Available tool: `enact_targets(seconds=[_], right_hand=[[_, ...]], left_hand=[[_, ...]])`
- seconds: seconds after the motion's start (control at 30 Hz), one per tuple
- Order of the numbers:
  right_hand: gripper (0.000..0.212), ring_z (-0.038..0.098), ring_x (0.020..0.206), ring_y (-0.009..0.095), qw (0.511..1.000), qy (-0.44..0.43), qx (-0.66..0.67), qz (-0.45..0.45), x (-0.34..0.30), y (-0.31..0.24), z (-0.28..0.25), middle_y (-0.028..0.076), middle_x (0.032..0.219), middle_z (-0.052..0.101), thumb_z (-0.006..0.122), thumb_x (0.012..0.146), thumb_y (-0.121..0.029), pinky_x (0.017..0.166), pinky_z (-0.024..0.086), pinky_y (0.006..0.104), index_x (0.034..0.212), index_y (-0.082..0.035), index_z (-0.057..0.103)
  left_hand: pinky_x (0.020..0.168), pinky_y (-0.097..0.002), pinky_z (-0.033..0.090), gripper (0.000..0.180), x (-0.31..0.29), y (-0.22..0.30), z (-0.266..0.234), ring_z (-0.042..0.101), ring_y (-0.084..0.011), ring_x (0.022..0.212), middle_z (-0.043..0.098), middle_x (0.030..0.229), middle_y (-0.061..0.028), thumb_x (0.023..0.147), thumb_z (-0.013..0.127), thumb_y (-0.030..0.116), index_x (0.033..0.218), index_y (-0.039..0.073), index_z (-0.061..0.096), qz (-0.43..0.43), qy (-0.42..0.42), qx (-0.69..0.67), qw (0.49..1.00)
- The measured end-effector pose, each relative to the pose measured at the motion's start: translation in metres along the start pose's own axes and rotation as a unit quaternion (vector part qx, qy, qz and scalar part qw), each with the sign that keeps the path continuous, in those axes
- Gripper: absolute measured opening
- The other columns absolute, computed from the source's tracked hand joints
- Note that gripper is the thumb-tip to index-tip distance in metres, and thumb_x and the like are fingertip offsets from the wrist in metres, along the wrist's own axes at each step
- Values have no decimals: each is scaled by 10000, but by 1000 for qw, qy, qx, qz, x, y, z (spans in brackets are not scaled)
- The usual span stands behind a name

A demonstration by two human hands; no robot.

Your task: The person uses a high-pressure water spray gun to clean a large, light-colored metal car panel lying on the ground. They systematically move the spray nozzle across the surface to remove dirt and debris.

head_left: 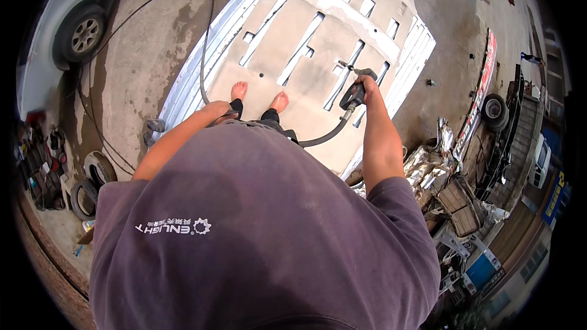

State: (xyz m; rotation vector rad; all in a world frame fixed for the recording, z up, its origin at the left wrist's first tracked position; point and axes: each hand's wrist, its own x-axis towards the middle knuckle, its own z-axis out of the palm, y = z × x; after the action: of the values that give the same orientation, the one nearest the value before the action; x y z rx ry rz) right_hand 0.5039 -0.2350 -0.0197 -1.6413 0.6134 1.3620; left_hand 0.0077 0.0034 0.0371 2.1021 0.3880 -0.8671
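In my right hand [369, 89] is a black spray gun [351, 95], the fingers wrapped round its grip. Its short nozzle [345, 65] points away from me, over a large beige panel [281, 43] with long slots cut through it. A thick black hose [327, 139] curves from the gun's base back toward my waist. My left hand [215, 112] is closed at my left side, by my waist, round the hose [203, 64] that comes down from the far edge; my shirt partly hides the fingers. Both my bare feet [279, 102] stand on the panel.
White ribbed metal [189, 79] edges the panel on both sides. A parked vehicle's wheel [82, 33] is at the far left, with loose tyres [85, 198] nearer. More cable [147, 3] trails over the concrete. Crumpled silver scrap [431, 165] and a wheel [494, 112] lie at right.
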Motion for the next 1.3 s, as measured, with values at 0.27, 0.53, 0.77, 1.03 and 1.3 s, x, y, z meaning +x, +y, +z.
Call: enact_targets(seconds=[0.27, 0.53, 0.77, 1.03, 1.3], right_hand=[[134, 541, 501, 247, 1000, -1, 2, -8, 0, 6, -4, 115, 663, 482, 553, 777, -93, 463, 503, 372, 821, -16, 453], [133, 558, 498, 281, 999, -16, 4, -41, 4, -5, -8, 148, 645, 544, 542, 770, -95, 479, 520, 401, 844, 11, 510], [91, 531, 490, 250, 1000, 14, 3, -12, -9, -3, 3, 124, 667, 509, 533, 780, -66, 475, 510, 373, 820, -11, 473], [77, 510, 477, 249, 998, 15, 46, -50, -2, -3, -8, 118, 613, 487, 524, 788, -73, 460, 491, 372, 771, -28, 465], [101, 537, 485, 265, 996, 30, 58, -59, -2, -8, -17, 125, 633, 517, 546, 782, -84, 488, 523, 392, 817, -6, 494]], left_hand=[[741, -486, 458, 522, 2, -11, 4, 627, -415, 862, 648, 843, -228, 973, 449, 461, 810, 8, 651, 20, 1, -3, 1000], [700, -436, 469, 530, -5, 10, -3, 651, -360, 752, 656, 762, -210, 889, 562, 496, 799, -18, 657, -86, 45, -101, 990], [675, -400, 476, 413, -2, -5, 5, 656, -303, 711, 669, 739, -158, 838, 641, 424, 781, 16, 674, -126, 56, -134, 981], [678, -416, 471, 457, -1, 2, 6, 659, -320, 730, 669, 743, -183, 850, 628, 451, 803, -1, 679, -145, 52, -113, 981], [679, -446, 467, 476, 2, -1, 1, 673, -327, 749, 670, 759, -213, 862, 604, 461, 810, -6, 681, -138, 45, -139, 980]])
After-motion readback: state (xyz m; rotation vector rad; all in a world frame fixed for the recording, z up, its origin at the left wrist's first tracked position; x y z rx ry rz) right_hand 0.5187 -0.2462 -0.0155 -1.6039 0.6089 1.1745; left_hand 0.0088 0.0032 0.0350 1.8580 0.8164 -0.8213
